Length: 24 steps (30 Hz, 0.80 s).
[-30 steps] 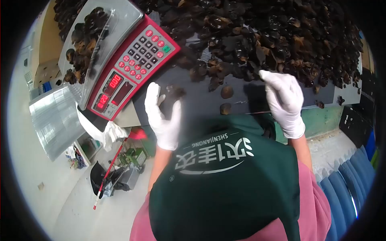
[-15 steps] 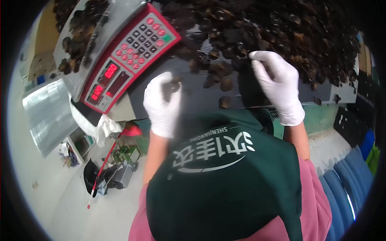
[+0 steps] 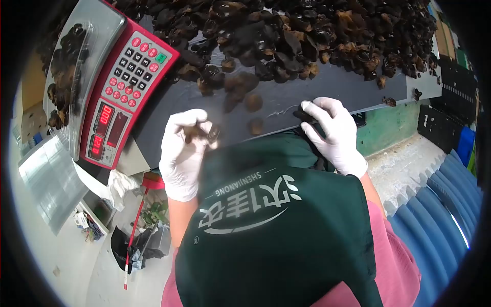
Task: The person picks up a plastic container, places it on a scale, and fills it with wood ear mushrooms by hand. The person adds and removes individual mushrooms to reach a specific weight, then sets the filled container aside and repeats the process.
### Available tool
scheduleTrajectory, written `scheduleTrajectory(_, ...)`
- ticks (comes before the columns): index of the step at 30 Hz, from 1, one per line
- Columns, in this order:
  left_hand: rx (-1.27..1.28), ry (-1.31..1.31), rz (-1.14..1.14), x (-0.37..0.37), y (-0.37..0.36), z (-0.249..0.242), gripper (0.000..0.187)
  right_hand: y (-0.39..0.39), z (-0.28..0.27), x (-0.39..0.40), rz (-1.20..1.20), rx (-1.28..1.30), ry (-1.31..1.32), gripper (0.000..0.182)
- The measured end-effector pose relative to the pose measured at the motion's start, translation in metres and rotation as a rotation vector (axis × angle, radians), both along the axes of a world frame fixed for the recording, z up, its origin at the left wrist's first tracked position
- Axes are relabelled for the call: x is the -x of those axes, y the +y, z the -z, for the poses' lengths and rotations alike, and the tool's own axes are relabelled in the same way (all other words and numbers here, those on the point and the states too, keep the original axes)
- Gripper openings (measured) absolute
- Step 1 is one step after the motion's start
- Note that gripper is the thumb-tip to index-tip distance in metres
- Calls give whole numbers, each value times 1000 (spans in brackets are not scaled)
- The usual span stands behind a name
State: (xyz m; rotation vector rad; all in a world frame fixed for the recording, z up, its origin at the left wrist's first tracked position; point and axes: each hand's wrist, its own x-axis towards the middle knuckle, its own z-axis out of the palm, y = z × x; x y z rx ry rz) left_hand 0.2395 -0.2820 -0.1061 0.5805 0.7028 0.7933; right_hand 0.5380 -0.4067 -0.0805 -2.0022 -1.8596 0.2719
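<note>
Dark grey tabletop (image 3: 348, 94) stretches to the right of a red scale (image 3: 123, 92), with a glossy heap of dark brown, fungus-like pieces (image 3: 296, 30) along its far side; just right of the scale, the white-gloved left hand (image 3: 183, 148) is curled around small brown pieces (image 3: 214, 134), partly blurred; farther right of the scale, the gloved right hand (image 3: 332, 133) bends its fingers by a dark piece (image 3: 300, 114), though whether it grips cannot be told; a light fingertip pinch would suit, since the pieces look thin and easily torn; nearer the wearer than the scale is pale floor (image 3: 94, 256); blue corrugated sheets (image 3: 432, 227) lie well to its right
</note>
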Motion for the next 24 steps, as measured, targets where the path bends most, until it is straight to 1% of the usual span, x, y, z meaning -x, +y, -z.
scheduleTrajectory(1, 2, -9, -33, -1, -1, -6, 33, 0, 9, -1, 0, -12, 38, 37)
scheduleTrajectory(3, -24, 106, 13, 8, -3, -10, 25, 2, 21, -3, -6, -37, 108, 34)
scheduleTrajectory(4, -74, 328, -5, 6, -6, -13, 24, 4, 19, -2, 29, -18, 245, 27)
scheduleTrajectory(5, -73, 504, 68, 5, -9, -21, 15, 7, 15, 1, 56, 17, 355, 26)
scheduleTrajectory(6, -155, 625, 135, -3, -10, -27, 11, 12, 9, 4, 84, 52, 462, 25)
scheduleTrajectory(7, -236, 743, 201, -14, -13, -29, 13, 16, 5, 7, 111, 89, 567, 23)
scheduleTrajectory(8, -323, 768, 246, -21, -18, -26, 29, 18, 2, 9, 125, 139, 632, 23)
scheduleTrajectory(9, -692, 875, 304, -31, -18, -26, 37, 20, -3, 10, 120, 148, 613, 24)
scheduleTrajectory(11, -1167, 897, 281, -54, -16, -17, 41, 22, -15, 9, 112, 158, 578, 27)
scheduleTrajectory(12, -1266, 907, 328, -61, -14, -12, 41, 17, -20, 0, 94, 160, 526, 30)
scheduleTrajectory(13, -1366, 915, 376, -65, -12, -7, 40, 11, -23, -11, 85, 142, 419, 29)
scheduleTrajectory(14, -1401, 924, 413, -67, -9, -1, 33, 5, -31, -22, 111, 200, 367, 31)
scheduleTrajectory(15, -1381, 898, 380, -66, -9, 3, 30, -2, -39, -33, 141, 256, 315, 32)
scheduleTrajectory(17, -1339, 840, 326, -63, -11, 8, 25, -18, -43, -52, 97, 305, -105, 37)
scheduleTrajectory(18, -1140, 710, 277, -59, -13, 5, 18, -15, -50, -49, 53, 222, -361, 41)
scheduleTrajectory(19, -1090, 615, 173, -59, -12, 2, 15, -11, -50, -44, 68, 180, -277, 41)
scheduleTrajectory(21, -717, 642, 274, -40, -16, -8, 14, 1, -46, -26, 91, 97, -103, 41)
scheduleTrajectory(22, -279, 559, 309, -34, -15, -20, 18, 13, -41, -11, 30, 47, -81, 41)
scheduleTrajectory(23, -56, 515, 245, -31, -16, -23, 18, 27, -37, 7, -4, 106, -19, 43)
scheduleTrajectory(24, 36, 447, 180, -25, -18, -21, 19, 43, -29, 25, -32, 104, 46, 58)
